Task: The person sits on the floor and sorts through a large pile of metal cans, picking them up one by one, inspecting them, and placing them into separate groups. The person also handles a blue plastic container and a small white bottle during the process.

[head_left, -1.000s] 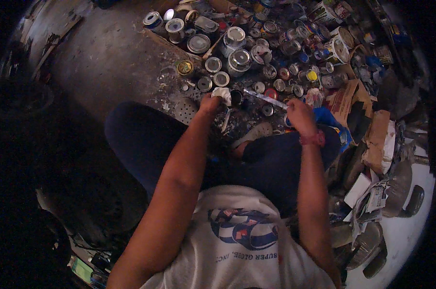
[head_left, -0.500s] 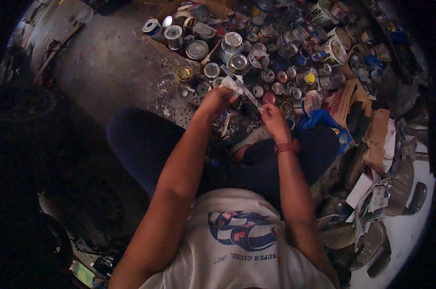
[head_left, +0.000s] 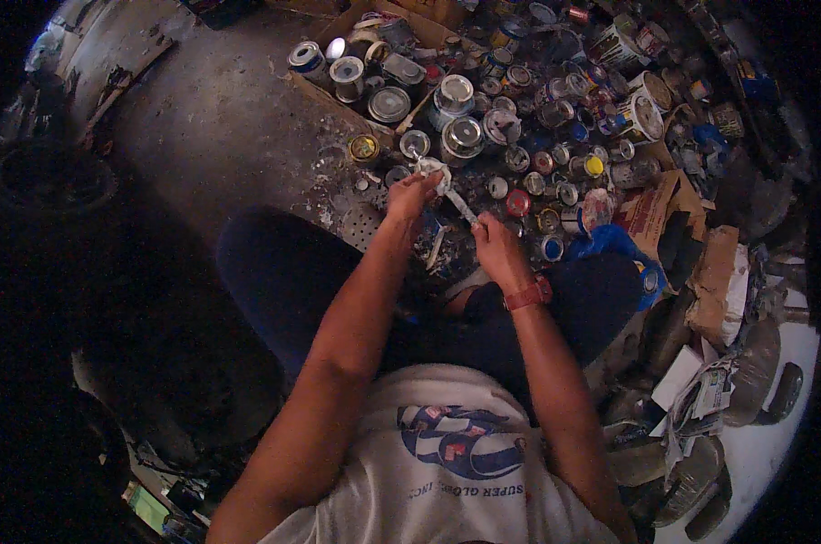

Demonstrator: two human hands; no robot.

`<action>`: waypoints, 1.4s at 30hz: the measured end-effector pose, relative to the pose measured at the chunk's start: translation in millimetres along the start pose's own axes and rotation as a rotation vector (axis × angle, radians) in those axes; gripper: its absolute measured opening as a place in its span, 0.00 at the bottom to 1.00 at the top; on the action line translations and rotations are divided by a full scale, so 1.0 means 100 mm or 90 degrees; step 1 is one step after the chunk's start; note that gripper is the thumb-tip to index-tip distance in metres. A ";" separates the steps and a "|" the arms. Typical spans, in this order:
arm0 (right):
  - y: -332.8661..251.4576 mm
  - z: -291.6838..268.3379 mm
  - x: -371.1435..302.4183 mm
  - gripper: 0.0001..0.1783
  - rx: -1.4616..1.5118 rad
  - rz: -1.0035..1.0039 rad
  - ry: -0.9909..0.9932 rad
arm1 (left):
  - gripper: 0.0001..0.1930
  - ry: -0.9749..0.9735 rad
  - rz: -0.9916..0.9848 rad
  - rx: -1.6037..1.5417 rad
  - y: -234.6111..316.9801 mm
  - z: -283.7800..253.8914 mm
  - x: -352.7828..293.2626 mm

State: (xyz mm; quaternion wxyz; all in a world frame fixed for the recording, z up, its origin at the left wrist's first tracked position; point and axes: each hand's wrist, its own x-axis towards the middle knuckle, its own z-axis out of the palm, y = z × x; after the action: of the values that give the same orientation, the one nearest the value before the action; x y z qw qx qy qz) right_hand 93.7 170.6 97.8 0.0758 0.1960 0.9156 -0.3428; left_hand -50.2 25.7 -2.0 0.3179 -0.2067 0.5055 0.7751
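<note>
My left hand is closed on a crumpled white rag, which is wrapped around a long, thin greyish bar. Closer to me and to the right, my right hand grips the bar's near end. The bar slants away from that hand toward the upper left, and its far end pokes out past the rag. What kind of tool it is, I cannot make out. Both hands are held above my crossed legs, just on the near side of many paint cans, such as an open one with yellow inside and a silver-lidded can.
Cans and jars crowd the floor ahead and to the right. A cardboard tray holds several cans. Blue plastic and torn cardboard boxes lie at my right, with papers nearer. Bare concrete floor stretches to the left.
The rag and my left hand have shifted slightly left. My right hand has come a little nearer and left with the bar, which stays in both hands. The view has moved slightly.
</note>
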 end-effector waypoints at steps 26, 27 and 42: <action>-0.31 -1.81 -1.26 0.16 0.195 -0.132 0.398 | 0.27 -0.403 0.973 0.826 1.18 1.79 -2.06; -0.38 -1.74 -1.20 0.17 0.199 -0.147 0.412 | 0.26 -0.472 0.966 0.948 1.19 1.93 -2.18; 2.14 -1.00 -1.92 0.60 -0.044 0.432 0.510 | 0.15 -0.662 1.132 1.160 0.63 3.43 -1.05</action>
State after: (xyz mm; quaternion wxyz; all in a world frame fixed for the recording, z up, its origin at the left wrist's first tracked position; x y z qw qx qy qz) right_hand 356.3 324.4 97.4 -0.1669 0.5947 0.7685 -0.1670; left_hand -19.3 292.0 245.3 -0.1079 0.7745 0.6152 0.1003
